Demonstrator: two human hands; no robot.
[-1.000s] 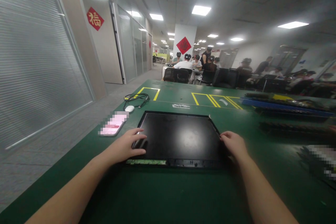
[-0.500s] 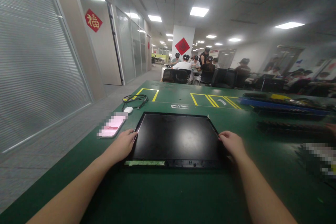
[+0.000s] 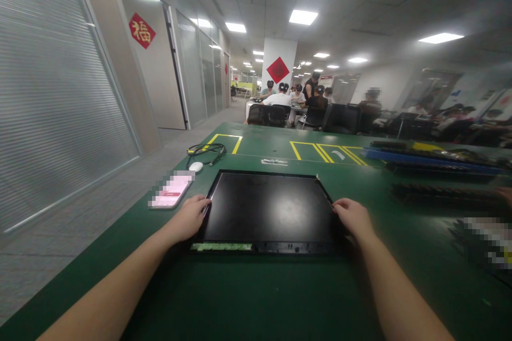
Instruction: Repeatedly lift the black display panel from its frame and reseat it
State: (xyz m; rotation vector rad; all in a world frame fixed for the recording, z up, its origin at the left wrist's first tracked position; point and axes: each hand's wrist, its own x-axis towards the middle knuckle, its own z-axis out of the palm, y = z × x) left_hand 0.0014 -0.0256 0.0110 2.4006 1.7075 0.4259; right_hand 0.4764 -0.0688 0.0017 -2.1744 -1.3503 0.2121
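Observation:
A flat black screen panel (image 3: pixel 270 208) lies face up on the green table (image 3: pixel 256 293), with a thin green circuit strip (image 3: pixel 222 247) along its near left edge. My left hand (image 3: pixel 188 218) curls round the panel's left edge, fingers closed on it. My right hand (image 3: pixel 354 217) grips the panel's right edge near the near corner in the same way. Both forearms reach in from the bottom of the view.
A pink phone (image 3: pixel 172 191) lies left of the panel, with a white mouse (image 3: pixel 196 166) and a coiled black cable (image 3: pixel 206 150) beyond it. Long blue and black trays (image 3: pixel 432 160) sit at the right. Yellow tape outlines (image 3: pixel 324 152) mark the far table. Seated people (image 3: pixel 282 98) work behind.
My left hand has slid off the panel's face to its left edge and closed on it. The right hand has stayed on the right edge.

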